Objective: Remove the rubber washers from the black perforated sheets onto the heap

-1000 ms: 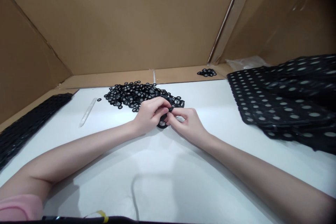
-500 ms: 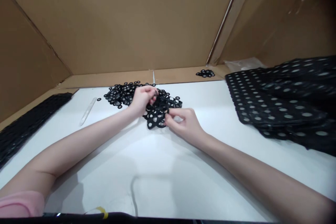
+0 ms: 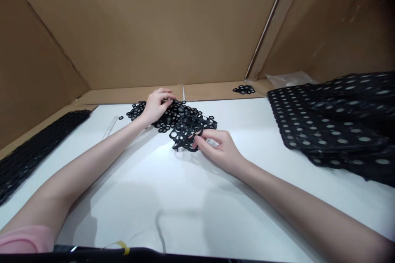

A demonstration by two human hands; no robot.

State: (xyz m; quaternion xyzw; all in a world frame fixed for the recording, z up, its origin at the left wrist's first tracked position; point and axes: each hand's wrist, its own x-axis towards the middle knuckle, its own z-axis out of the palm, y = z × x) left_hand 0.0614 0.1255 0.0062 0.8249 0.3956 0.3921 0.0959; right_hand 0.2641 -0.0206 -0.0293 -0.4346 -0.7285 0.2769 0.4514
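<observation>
since the limp black holed sheet could slip, your right hand rightly pinched it, your left hand, at the small black rings, unreadably curled.

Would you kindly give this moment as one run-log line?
Left hand: at ring pile, contact unclear | Right hand: pinching perforated black piece | Far right: dotted black sheet

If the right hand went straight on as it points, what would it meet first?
Beyond the holed black piece it pinches, the right hand would probably meet the pile of black rings; depth is unclear.
</observation>
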